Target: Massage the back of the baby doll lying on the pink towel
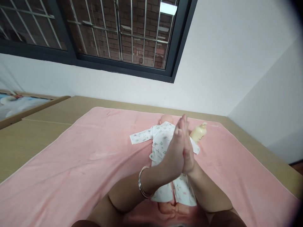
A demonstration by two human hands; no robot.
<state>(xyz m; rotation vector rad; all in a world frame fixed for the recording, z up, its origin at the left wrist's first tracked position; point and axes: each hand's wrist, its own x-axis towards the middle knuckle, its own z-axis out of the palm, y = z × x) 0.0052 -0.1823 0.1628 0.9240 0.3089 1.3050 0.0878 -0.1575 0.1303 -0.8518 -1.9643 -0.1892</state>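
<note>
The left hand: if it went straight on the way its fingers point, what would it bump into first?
Probably the white wall beside the window. Depth is unclear, though: if the left hand points lower than it seems, the pink blanket or wooden surface could come first.

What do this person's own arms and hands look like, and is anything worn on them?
The left hand and right hand wear no gloves. A slim, silver-coloured, rounded bangle circles the left wrist; the right wrist shows none. No sleeves cover the visible forearms.
</note>
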